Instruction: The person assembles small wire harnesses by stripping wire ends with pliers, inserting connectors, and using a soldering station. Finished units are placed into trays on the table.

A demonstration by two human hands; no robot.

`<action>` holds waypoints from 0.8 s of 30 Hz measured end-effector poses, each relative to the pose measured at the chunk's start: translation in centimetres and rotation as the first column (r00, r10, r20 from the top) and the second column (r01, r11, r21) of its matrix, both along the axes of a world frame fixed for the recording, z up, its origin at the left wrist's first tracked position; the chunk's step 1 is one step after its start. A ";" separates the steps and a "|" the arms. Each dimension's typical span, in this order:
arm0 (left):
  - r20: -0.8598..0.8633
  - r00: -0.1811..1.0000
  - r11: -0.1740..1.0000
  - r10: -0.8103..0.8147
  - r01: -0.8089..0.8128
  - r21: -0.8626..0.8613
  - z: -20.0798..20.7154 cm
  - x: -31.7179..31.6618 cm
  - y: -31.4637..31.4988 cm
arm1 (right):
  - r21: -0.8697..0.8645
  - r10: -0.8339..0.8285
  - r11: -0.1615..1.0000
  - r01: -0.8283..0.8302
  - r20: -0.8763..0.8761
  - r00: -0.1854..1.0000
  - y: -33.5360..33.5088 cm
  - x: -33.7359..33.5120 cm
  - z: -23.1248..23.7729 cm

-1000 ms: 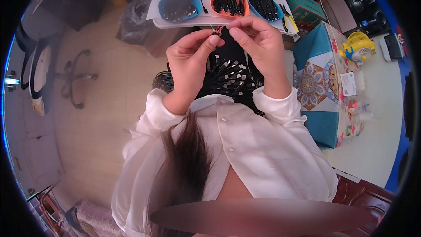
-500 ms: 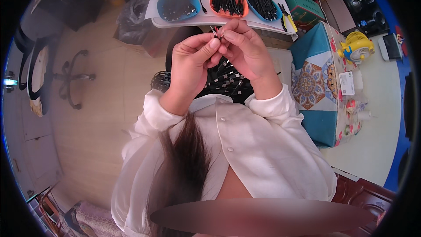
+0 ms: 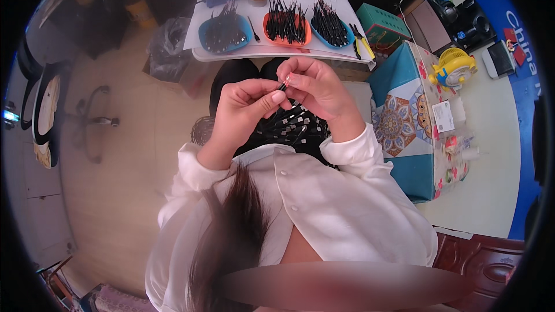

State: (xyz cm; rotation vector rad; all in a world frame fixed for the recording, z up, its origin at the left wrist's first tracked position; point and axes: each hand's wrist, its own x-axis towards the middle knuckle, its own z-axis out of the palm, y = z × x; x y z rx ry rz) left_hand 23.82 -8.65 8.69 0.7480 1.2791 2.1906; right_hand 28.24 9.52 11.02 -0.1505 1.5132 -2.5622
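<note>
Above the lap [image 3: 234,78]: left hand [image 3: 245,105], thumb and forefinger pinched on a thin black cable [image 3: 282,86]; right hand [image 3: 318,93], fingertips closed on its reddish wire end. Beneath: plugged black cables [image 3: 292,124]. Ahead, counter [image 3: 254,53]: orange tray [image 3: 287,43] between two blue ones, all cable-filled. Right: printed white card [image 3: 443,114], square code; blue panel [image 3: 526,115], large white lettering.

A black cable [image 3: 282,87] shows red wire ends [image 3: 288,79]; trays [image 3: 268,33] are blue and orange, the desk [image 3: 243,54] white, the fan [image 3: 454,68] yellow, the teal cover [image 3: 400,127] medallion-patterned.
</note>
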 end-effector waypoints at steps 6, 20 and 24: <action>-0.134 0.981 0.989 0.138 -0.143 -0.029 -0.2 0.6 -0.1 | -0.051 0.041 0.998 -0.044 -0.059 0.997 -0.3 0.1 -0.9; -0.224 0.973 0.998 0.054 -0.055 -0.002 -2.5 -0.5 -0.5 | -0.304 0.222 0.932 -0.197 0.051 0.974 -1.4 -0.5 -5.5; 0.005 0.979 0.966 0.204 -0.202 0.160 -2.0 -1.0 -1.6 | 0.565 0.129 0.824 -0.038 -0.121 0.984 -3.0 -2.3 -10.0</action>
